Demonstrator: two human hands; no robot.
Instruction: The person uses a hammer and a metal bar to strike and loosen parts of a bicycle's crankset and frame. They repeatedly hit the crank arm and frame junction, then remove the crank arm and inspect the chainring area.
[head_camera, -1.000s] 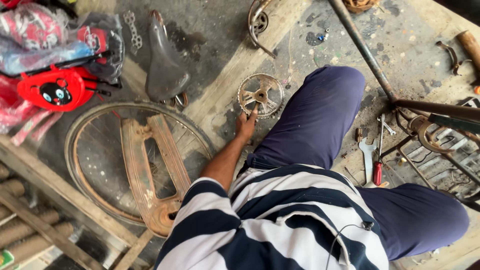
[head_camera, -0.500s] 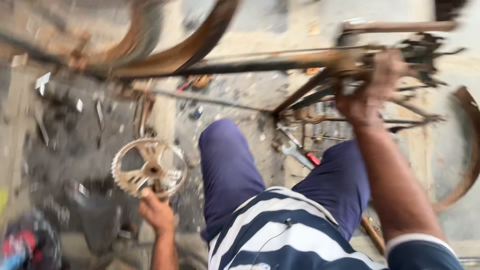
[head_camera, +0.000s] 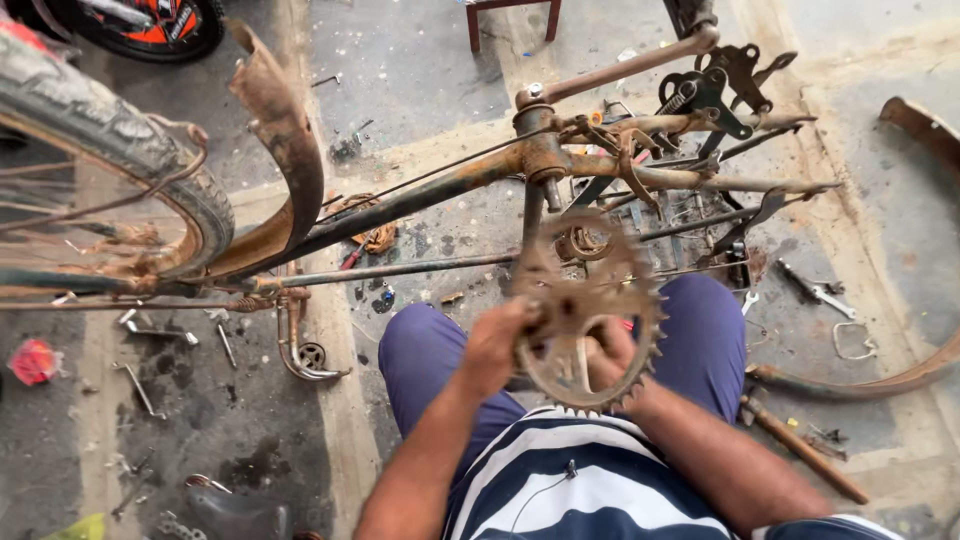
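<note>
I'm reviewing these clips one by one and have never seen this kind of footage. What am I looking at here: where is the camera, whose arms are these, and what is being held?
There is no machine: a person works with bare hands, and the one camera sits on their head, looking down. So the striped shirt and blue trousers at the bottom belong to the wearer, who appears to sit on the floor.

Both hands hold a rusty toothed chainring up in front of the body: the left hand grips its left edge, the right hand is partly hidden behind it.

Beyond it stands a rusty bicycle frame, with a tyred wheel and a mudguard on the left.

The concrete floor is littered with parts: wrenches to the right, a wooden-handled tool beside the right leg, bolts and small hardware on the left.
</note>
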